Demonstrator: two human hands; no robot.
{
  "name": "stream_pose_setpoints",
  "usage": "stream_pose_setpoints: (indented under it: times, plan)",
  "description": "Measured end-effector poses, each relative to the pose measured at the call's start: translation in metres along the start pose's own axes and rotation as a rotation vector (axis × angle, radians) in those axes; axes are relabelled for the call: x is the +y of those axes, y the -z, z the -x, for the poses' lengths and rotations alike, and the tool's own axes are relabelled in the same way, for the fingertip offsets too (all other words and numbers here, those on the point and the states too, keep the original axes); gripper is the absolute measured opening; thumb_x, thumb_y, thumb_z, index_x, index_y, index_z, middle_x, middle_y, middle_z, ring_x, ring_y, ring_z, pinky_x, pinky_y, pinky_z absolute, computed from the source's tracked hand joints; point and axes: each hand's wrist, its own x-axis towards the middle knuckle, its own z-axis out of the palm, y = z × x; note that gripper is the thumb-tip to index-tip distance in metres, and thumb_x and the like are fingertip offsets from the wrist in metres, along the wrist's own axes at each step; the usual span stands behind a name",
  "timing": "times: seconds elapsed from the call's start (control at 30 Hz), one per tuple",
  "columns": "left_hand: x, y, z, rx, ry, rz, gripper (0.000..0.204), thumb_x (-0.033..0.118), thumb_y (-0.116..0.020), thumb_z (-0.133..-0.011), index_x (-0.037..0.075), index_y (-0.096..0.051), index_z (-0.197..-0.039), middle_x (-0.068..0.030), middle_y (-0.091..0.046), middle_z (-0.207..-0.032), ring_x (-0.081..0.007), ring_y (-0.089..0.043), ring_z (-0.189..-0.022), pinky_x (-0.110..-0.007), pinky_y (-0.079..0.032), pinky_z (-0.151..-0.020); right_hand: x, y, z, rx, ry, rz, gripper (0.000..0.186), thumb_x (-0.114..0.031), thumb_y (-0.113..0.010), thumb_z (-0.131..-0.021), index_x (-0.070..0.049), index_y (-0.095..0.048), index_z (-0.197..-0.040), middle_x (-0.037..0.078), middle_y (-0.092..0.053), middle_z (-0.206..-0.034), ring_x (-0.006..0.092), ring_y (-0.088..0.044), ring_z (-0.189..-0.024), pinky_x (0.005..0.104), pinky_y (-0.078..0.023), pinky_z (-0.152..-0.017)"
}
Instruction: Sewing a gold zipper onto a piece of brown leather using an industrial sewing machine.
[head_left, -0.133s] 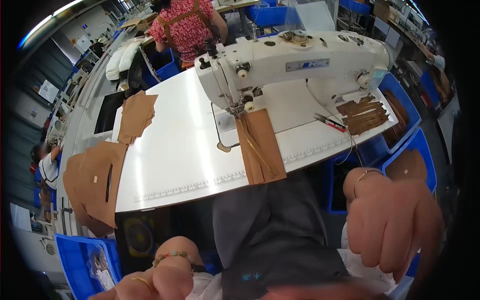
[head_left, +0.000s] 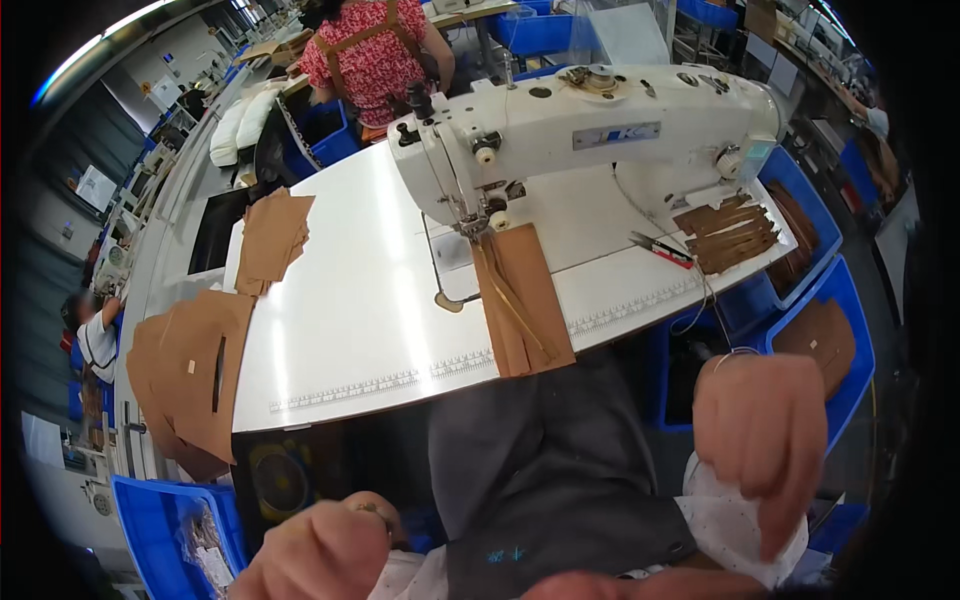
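Note:
My left hand (head_left: 320, 560) is at the lower edge with bent fingers, their tips hidden. My right hand (head_left: 760, 430) hangs over the lap at lower right, fingers curled downward; whatever it may hold is out of sight. Both are off the table, near white dotted sleeves and dark grey clothing (head_left: 540, 500). Beyond them a white sewing machine (head_left: 560, 135) stands on a white table (head_left: 350, 330). A brown folded piece (head_left: 525, 300) with a thin tan strip on it lies under the needle area, reaching the front edge. A blurred skin-coloured shape fills the bottom middle.
Stacks of brown pieces (head_left: 270, 240) (head_left: 180, 370) lie at left. Snips (head_left: 660, 250) and brown strips (head_left: 730, 235) lie at right. Blue bins (head_left: 145, 520) (head_left: 840, 400) flank the table. Co-workers (head_left: 365, 60) (head_left: 95, 335) (head_left: 870, 120) are behind and to the sides.
My right hand has moved slightly left, its fingers reaching further down. My left hand appears a little further right. The view has shifted slightly, with the table sitting lower.

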Motion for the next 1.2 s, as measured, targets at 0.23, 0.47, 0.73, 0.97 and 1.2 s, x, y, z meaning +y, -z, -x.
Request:
stream_pose_setpoints:
  times: [0.23, 0.47, 0.73, 0.97, 1.2]
  plan:
    - [-0.119, 0.019, 0.068, -0.264, 0.465, -1.244, 0.052, 0.019, -0.093, -0.069, 0.008, -0.073, -0.115, -0.0073, -0.074, -0.104, -0.0281, -0.067, -0.102, -0.039, -0.053, -0.086, 0.084, 0.037, 0.090, 0.105, -0.625, 1.318, 0.024, -0.002, -0.075, -0.079, -0.004, -0.074, -0.102, 0.010, -0.070, -0.096, 0.0266, -0.068, -0.086, 0.0377, -0.055, -0.069]
    - [-0.163, 0.013, 0.103, -0.382, 0.341, -1.461, 0.040, 0.011, -0.087, -0.074, 0.010, -0.076, -0.112, -0.0035, -0.073, -0.112, -0.0249, -0.066, -0.106, -0.038, -0.052, -0.088, 0.114, 0.045, 0.128, -0.204, -0.535, 1.479, 0.025, -0.011, -0.068, -0.081, -0.001, -0.071, -0.104, 0.011, -0.071, -0.114, 0.0260, -0.069, -0.102, 0.0374, -0.058, -0.082]
    - [-0.173, 0.009, 0.113, -0.380, 0.241, -1.453, 0.031, 0.004, -0.081, -0.075, 0.010, -0.079, -0.106, -0.0032, -0.074, -0.112, -0.0211, -0.068, -0.099, -0.037, -0.053, -0.085, 0.120, 0.043, 0.115, -0.105, -0.434, 1.472, 0.025, -0.014, -0.070, -0.078, -0.002, -0.069, -0.100, 0.009, -0.068, -0.103, 0.0226, -0.068, -0.092, 0.0340, -0.057, -0.074]
    - [-0.173, 0.008, 0.121, -0.394, 0.231, -1.425, 0.031, 0.004, -0.080, -0.073, 0.010, -0.079, -0.103, -0.0040, -0.075, -0.109, -0.0223, -0.070, -0.102, -0.039, -0.056, -0.088, 0.149, 0.035, 0.115, -0.149, -0.398, 1.455, 0.026, -0.014, -0.069, -0.075, -0.001, -0.067, -0.097, 0.008, -0.066, -0.098, 0.0240, -0.068, -0.094, 0.0341, -0.058, -0.077]
    - [-0.163, 0.020, 0.122, -0.268, 0.259, -1.209, 0.024, -0.001, -0.077, -0.072, 0.007, -0.076, -0.094, -0.0066, -0.075, -0.096, -0.0270, -0.074, -0.101, -0.042, -0.060, -0.092, 0.154, 0.031, 0.125, -0.096, -0.359, 1.479, 0.027, -0.015, -0.073, -0.075, -0.001, -0.067, -0.097, 0.010, -0.066, -0.102, 0.0249, -0.068, -0.096, 0.0344, -0.058, -0.081]
